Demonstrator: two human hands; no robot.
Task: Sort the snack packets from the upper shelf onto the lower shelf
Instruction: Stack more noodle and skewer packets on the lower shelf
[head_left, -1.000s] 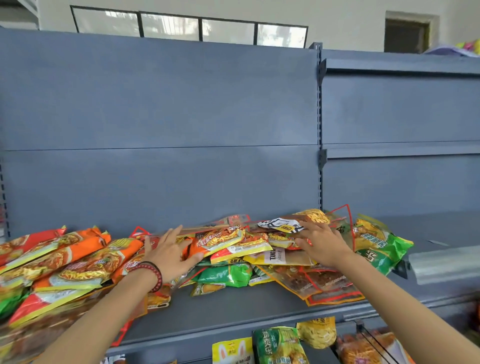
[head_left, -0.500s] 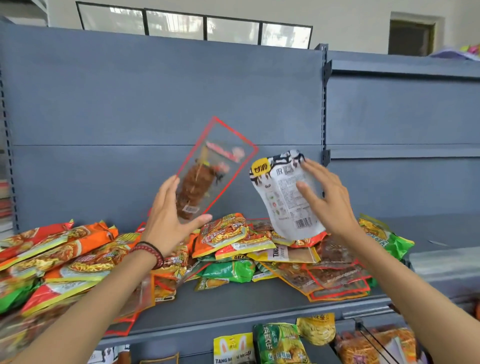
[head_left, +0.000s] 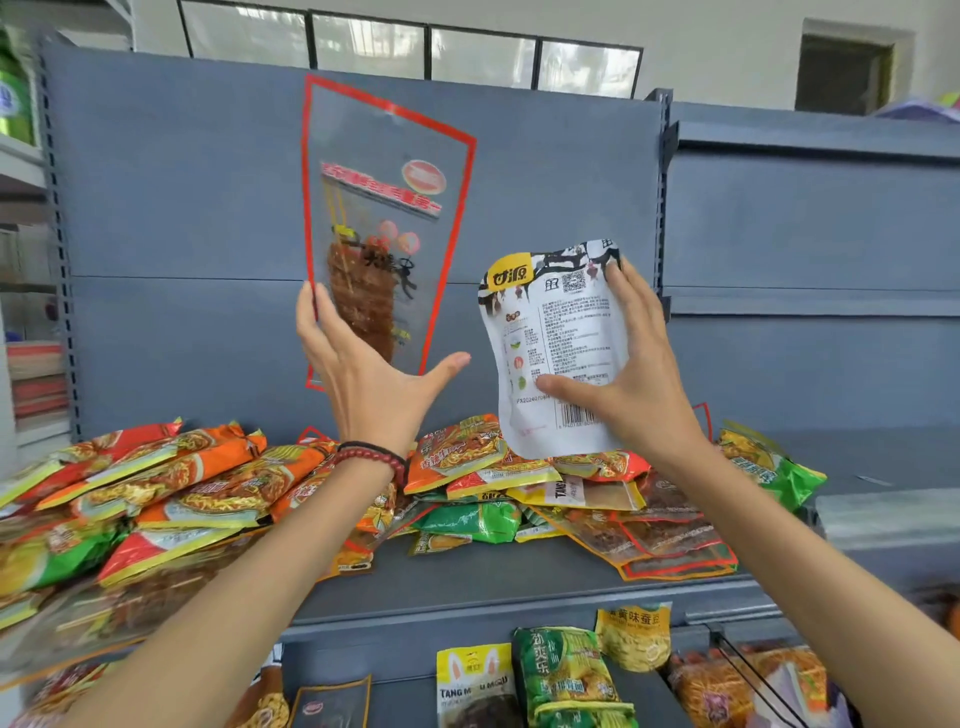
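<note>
Left grip (head_left: 363, 374) clasps red-edged clear skewer packet (head_left: 384, 208); right grip (head_left: 634, 374) pinches white pouch (head_left: 550, 338); both upright above upper shelf (head_left: 493, 577), seemingly for identification.

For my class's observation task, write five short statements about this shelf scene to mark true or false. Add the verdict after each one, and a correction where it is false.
1. Each hand holds one packet up above the shelf. True: the left hand and the right hand each hold one.
2. The left hand holds the white packet. False: it holds the clear red-edged packet; the right hand holds the white one.
3. A beaded bracelet is on the left wrist. True.
4. The upper shelf is bare. False: a pile of snack packets lies on it.
5. The lower shelf already holds packets, including a green packet. True.
</note>
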